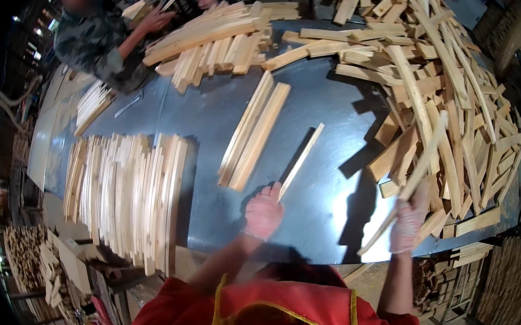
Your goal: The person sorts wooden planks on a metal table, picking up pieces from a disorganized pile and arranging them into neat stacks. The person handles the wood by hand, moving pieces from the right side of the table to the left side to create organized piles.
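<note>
My left hand (264,213), in a pale glove, is closed around the near end of a short thin wooden strip (302,161) that points away over the metal table. At the right, my gloved right hand (409,221) grips a longer, slightly bent wooden strip (424,160), which slants across the edge of a big loose heap of wood pieces (452,114). Its near end reaches past the hand toward the table's front edge. Just beyond my left hand, a few straight wooden strips (257,136) lie side by side.
A row of stacked strips (123,185) stands at the table's (203,214) left front. Farther back lies a crossed pile of boards (217,35). A person in camouflage (97,47) handles wood at the far left, with another person behind. More wood is stacked on the floor at both sides.
</note>
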A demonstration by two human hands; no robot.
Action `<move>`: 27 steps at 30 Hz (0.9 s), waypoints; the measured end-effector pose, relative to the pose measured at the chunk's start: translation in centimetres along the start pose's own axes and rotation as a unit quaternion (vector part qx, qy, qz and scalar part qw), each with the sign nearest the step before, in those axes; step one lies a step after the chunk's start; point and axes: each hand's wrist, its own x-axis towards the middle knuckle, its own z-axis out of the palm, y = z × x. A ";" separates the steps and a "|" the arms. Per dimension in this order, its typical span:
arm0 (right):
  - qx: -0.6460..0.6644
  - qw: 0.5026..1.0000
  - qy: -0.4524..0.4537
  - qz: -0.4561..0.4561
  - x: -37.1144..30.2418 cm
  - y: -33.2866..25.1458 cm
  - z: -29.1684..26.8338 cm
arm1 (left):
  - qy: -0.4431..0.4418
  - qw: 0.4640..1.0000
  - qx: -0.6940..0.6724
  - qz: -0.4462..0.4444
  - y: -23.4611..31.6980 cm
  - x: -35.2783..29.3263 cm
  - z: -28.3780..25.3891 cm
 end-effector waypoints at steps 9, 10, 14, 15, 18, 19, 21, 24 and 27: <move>0.027 0.960 -0.215 0.176 -9.1 10.8 14.5 | -0.061 0.981 -0.181 -0.023 -5.1 -5.4 1.8; -0.162 0.917 -0.326 0.162 -9.4 11.1 15.0 | -0.078 0.984 -0.158 -0.011 -4.7 -6.1 0.8; -0.392 0.790 -0.467 0.066 -11.2 11.2 16.6 | -0.091 0.994 -0.062 0.000 -4.3 -8.0 0.1; -0.354 0.806 -0.466 0.090 -11.7 10.3 16.3 | -0.095 0.993 -0.067 -0.004 -4.5 -8.0 0.2; -0.316 0.831 -0.432 0.151 -13.1 10.0 15.5 | -0.082 0.993 -0.088 -0.007 -5.3 -7.7 0.8; -0.314 0.837 -0.415 0.170 -13.4 10.1 15.2 | -0.073 0.993 -0.095 -0.006 -5.5 -7.5 1.1; -0.267 0.857 -0.396 0.195 -13.9 10.2 15.0 | -0.061 0.993 -0.102 -0.004 -5.6 -7.4 1.7; -0.163 0.883 -0.363 0.248 -13.8 11.0 14.9 | -0.044 0.991 -0.127 -0.006 -5.7 -7.2 1.9; -0.109 0.895 -0.326 0.284 -13.2 11.4 14.7 | -0.063 0.980 -0.186 -0.024 -5.8 -6.3 0.7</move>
